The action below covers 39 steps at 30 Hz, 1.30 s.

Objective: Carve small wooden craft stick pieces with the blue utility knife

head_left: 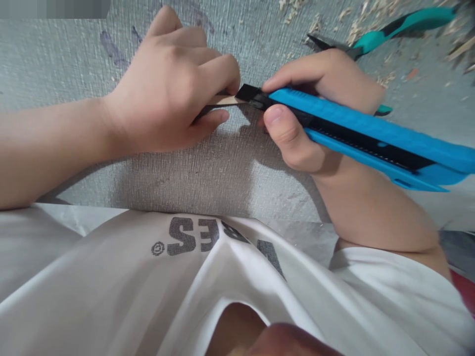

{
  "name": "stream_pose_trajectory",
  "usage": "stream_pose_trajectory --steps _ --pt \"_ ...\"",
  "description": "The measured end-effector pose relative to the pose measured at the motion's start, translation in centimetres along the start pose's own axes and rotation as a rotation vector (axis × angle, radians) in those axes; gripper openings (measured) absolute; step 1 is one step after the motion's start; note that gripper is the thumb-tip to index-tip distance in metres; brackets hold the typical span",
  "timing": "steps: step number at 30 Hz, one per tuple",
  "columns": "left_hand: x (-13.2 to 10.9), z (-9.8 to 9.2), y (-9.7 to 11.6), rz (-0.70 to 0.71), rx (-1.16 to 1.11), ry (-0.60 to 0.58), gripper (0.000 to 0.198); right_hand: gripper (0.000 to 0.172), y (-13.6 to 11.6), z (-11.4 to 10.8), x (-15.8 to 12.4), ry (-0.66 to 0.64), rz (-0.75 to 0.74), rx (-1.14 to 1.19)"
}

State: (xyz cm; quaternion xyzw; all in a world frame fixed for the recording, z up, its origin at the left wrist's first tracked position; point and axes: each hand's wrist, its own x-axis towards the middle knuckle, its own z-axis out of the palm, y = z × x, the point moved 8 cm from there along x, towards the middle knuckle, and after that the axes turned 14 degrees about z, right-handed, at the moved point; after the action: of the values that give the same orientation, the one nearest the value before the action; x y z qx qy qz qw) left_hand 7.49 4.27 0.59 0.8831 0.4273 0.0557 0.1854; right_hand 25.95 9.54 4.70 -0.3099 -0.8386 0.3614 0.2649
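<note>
A blue utility knife point(356, 123) with a black blade lies in my right hand point(311, 109), thumb below the slider end and fingers behind it. Its tip points left and meets the end of a thin pale wooden stick point(222, 100). My left hand point(178, 84) is closed around that stick, knuckles up, with the thumb along its lower side. Most of the stick is hidden under the left hand, so its length cannot be told. Both hands are low over the grey textured surface point(178, 183).
Pliers with green and black handles point(386, 37) lie beyond my right hand. Pale wood shavings point(349, 20) are scattered at the upper right. Purple stains point(111, 49) mark the surface at the upper left. My white shirt point(148, 296) borders the near edge.
</note>
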Motion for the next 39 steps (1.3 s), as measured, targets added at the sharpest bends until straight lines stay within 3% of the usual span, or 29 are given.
stream_pose_trajectory --steps 6,16,21,27,33,39 --pt "-0.22 -0.23 -0.03 0.004 -0.005 0.001 0.099 0.031 -0.43 0.03 -0.12 -0.083 0.031 -0.119" --pt "-0.21 -0.21 -0.18 0.011 -0.008 0.003 0.087 0.035 -0.36 0.08 0.11 -0.087 0.024 -0.117" --pt "-0.45 -0.31 0.02 0.076 -0.015 0.060 0.077 0.031 -0.35 0.05 0.06 -0.087 0.011 -0.104" --pt "-0.27 -0.02 -0.18 0.013 0.001 -0.020 0.082 0.030 -0.43 0.12 0.13 -0.098 0.051 -0.107" --pt "-0.37 -0.15 -0.22 0.008 -0.007 -0.023 0.081 0.033 -0.40 0.08 0.04 -0.094 0.032 -0.092" --pt "0.19 -0.22 0.09 -0.043 0.005 -0.091 0.067 0.035 0.08 0.01 -0.28 -0.096 0.066 -0.113"
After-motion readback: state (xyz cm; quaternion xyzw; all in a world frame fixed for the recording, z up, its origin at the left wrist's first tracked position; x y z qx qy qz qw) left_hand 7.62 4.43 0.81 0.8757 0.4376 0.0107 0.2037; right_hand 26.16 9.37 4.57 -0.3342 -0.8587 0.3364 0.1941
